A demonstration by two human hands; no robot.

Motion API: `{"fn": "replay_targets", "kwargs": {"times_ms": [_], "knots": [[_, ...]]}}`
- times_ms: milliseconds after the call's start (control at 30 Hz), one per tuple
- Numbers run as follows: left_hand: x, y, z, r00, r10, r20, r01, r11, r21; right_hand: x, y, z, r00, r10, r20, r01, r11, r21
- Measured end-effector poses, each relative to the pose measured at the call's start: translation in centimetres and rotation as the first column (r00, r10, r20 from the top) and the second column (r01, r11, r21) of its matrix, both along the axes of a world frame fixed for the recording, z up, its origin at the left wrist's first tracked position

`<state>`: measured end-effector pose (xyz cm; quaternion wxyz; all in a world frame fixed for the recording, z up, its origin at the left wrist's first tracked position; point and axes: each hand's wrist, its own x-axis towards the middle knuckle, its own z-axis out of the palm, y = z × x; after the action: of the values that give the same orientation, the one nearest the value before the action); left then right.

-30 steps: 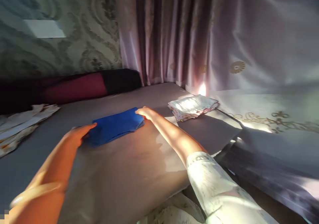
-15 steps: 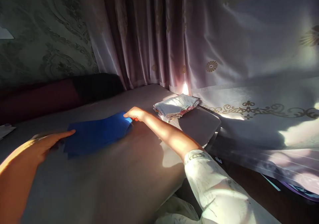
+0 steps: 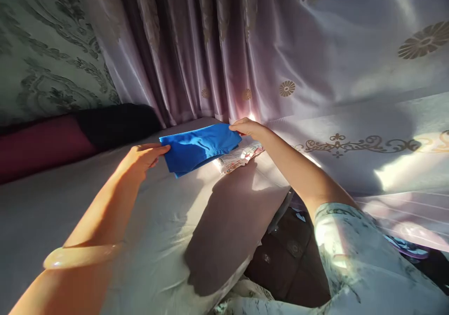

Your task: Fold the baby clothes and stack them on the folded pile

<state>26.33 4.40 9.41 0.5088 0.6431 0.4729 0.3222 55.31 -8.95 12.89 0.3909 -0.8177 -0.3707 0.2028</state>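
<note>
A folded blue cloth (image 3: 201, 146) is stretched between my two hands, raised above the bed. My left hand (image 3: 145, 158) pinches its left edge, thumb on top. At the upper right corner, my right hand (image 3: 245, 127) is closed on the cloth. Behind and partly under the cloth in view lies a stack of folded light patterned cloths (image 3: 242, 158) on the far corner of the bed. The cloth hides part of that stack.
The bed (image 3: 154, 240) has a pale sheet. A dark red and black bolster (image 3: 80, 135) lies along its back left side. Curtains (image 3: 315, 72) hang behind and to the right. Dark brown surface (image 3: 287, 259) shows below the bed's right edge.
Both hands have moved right and farther up in view with the blue cloth, which is now in front of the stack. The view has shifted slightly, and a bangle shows on my left arm.
</note>
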Motion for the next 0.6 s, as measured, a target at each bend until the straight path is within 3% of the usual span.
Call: {"fn": "replay_targets", "kwargs": {"times_ms": [100,267,600], "knots": [[4.1,-1.0,-0.2,0.998,-0.032,0.059,0.034,0.999,-0.025,2.5,-1.5,0.2,0.997,-0.043,0.058,0.046,0.998,-0.038],[9.6,-2.6,-0.5,0.991,-0.04,0.131,0.05,0.996,-0.074,6.2,-3.1,-0.4,0.932,-0.075,0.355,0.12,0.987,-0.108],[15.7,-4.3,-1.0,0.98,0.083,0.18,-0.054,0.985,-0.161,12.1,-3.6,-1.2,0.89,0.018,0.455,0.041,0.992,-0.119]]}}
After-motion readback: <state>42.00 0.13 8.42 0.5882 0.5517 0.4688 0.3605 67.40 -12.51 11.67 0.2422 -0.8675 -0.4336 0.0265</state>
